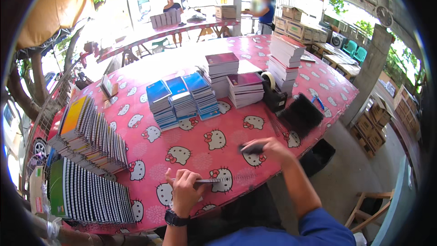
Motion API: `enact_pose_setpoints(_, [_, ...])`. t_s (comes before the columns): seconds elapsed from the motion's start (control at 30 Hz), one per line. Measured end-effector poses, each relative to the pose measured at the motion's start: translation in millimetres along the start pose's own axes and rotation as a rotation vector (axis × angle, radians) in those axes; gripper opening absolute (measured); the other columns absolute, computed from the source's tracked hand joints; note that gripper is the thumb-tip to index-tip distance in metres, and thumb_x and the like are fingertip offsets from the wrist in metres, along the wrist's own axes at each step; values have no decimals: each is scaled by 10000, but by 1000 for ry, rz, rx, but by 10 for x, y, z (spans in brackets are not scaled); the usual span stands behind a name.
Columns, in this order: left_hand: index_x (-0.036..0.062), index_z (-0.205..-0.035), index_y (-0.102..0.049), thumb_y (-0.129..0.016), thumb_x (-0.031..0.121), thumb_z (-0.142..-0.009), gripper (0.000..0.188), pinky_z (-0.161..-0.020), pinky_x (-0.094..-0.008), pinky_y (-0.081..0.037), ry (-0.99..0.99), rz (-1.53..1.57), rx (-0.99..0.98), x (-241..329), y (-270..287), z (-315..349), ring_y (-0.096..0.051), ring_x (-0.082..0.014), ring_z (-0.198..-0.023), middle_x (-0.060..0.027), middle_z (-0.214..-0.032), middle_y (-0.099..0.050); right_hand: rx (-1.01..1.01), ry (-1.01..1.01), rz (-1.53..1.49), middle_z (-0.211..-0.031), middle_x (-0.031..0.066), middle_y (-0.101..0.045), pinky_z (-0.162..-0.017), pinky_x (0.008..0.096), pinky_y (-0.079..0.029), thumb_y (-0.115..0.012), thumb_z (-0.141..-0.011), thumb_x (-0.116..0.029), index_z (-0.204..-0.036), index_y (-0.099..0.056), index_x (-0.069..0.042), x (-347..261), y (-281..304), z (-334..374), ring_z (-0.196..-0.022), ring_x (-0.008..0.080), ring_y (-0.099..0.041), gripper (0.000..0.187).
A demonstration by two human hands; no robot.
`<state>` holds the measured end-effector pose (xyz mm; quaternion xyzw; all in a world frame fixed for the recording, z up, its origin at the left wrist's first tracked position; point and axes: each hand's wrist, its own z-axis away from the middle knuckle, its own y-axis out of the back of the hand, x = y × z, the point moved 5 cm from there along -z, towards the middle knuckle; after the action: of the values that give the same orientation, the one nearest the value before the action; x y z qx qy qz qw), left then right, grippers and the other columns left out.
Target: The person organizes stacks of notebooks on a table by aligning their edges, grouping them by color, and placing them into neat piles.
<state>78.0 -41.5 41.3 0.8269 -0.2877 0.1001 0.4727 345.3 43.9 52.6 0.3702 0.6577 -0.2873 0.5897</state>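
Near the front edge of the table, my left hand grips a thin book, seen edge-on with its pages level. A clear spiral coil sticks out to the right from the book's end. My right hand is closed around a dark, oblong object above the table, to the right of the coil; its kind does not show. To the left of my left hand stand spiral-bound books with green covers and a pile with yellow covers.
Blue booklets and maroon books are stacked mid-table. Beside them are a tape dispenser, a black bristly-looking bundle and a blue-handled tool. A black bin stands below the right edge. Two people are near the far table.
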Motion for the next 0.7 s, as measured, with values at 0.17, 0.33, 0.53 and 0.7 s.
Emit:
enact_pose_setpoints(0.17, [141, -704, -603, -768, 187, -600, 201, -1021, -517, -181, -20, 16, 21, 23, 7, -3, -556, -198, -832, 14, -731, -578, -309, 25, 193, -1151, 113, -616, -895, 356, -431, -654, -799, -463, -1093, -658, -44, 343, -739, -475, -1051, 198, -553, 512])
enact_pose_setpoints(0.33, [139, -717, -609, -757, 196, -622, 185, -1017, -519, -190, -38, -3, 15, 39, 29, -78, -559, -192, -827, 17, -737, -582, -316, -48, 0, -1160, 121, -608, -992, 376, -372, -679, -786, -367, -1096, -666, -100, 355, -675, -457, -1171, 265, -497, 409])
enact_pose_setpoints(0.53, [140, -718, -619, -783, 233, -615, 215, -1021, -494, -211, -44, -31, -19, 12, -36, -87, -573, -194, -790, 14, -722, -590, -337, 20, -70, -1130, 137, -617, -974, 372, -381, -681, -791, -402, -1087, -668, -100, 170, -725, -441, -1138, 282, -516, 424])
enact_pose_setpoints(0.7, [127, -924, -619, -787, 183, -598, 371, -1025, -482, -220, 28, 62, -17, 20, -6, -104, -582, -181, -761, 25, -666, -585, -300, -224, 395, -1093, 119, -642, -1005, 405, -352, -679, -753, -498, -1078, -670, -75, 372, -749, -573, -1186, 278, -486, 533])
